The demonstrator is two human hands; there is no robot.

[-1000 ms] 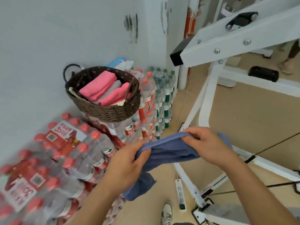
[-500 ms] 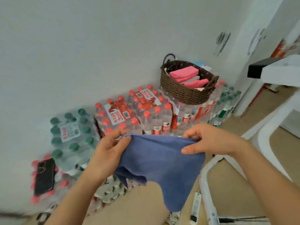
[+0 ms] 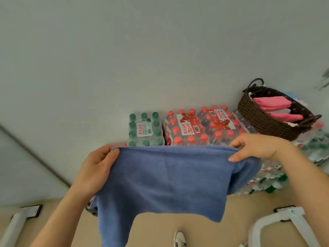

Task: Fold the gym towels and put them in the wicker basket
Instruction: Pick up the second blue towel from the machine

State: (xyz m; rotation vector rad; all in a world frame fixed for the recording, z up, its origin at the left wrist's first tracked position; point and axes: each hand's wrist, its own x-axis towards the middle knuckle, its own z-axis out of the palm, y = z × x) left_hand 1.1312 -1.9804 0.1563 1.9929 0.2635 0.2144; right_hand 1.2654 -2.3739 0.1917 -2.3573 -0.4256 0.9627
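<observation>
Between the two hands hangs the blue towel (image 3: 167,177), spread wide: the left hand (image 3: 97,168) pinches its upper left corner, the right hand (image 3: 256,148) its upper right. Well apart, up right, the wicker basket (image 3: 267,120) on water-bottle packs (image 3: 195,129) holds folded pink towels (image 3: 274,106).

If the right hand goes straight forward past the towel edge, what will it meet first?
Probably the red-capped bottle packs just beyond the right hand, which pinches the blue towel. The wicker basket sits further right. Depth is unclear.
</observation>
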